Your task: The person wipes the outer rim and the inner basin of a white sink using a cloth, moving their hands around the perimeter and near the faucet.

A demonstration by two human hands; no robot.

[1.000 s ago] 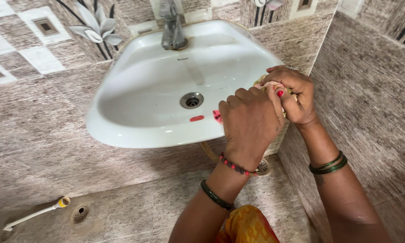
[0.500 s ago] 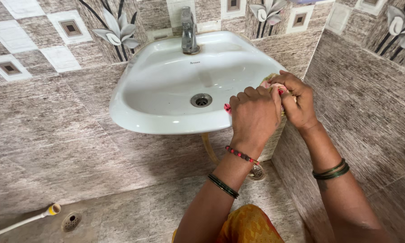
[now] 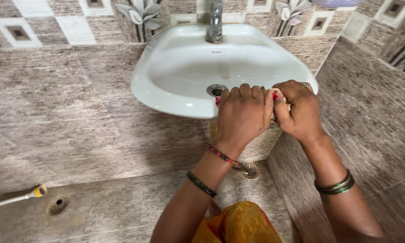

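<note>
While pressed together at the front right rim of the sink (image 3: 166,96), both fists grip a small wad of cloth (image 3: 269,92), pinkish and pale, nearly hidden between them. Left hand (image 3: 243,114) curled tight, knuckles up, fingers folded over the wad just above the rim and close to the drain (image 3: 216,90). Right hand (image 3: 299,110) likewise clenched, thumb with a red nail pushed against the cloth, a ring on one finger. No gap to be seen between the two hands; wad squeezed where they meet.

Looks soft and limp, probably light, likely to bunch and give under pressure rather than hold a shape. Whether wet cannot be told; if so, heavier and inclined to slip and drip. Nothing fragile about it. Best held by gathering a fistful in each hand at opposite ends, as seen now, rather than pinching an edge that would slide free.

Sink glazed white, smooth, surely slippery to lean on. Tap (image 3: 215,22) upright at the back, shut as far as can be seen. Beaded bracelet and dark bangle on the left wrist, green bangles (image 3: 335,185) on the right. Below, a floor drain (image 3: 57,204), a white pipe end (image 3: 36,192) with a yellow tip, and orange fabric (image 3: 240,225) at the bottom edge
</note>
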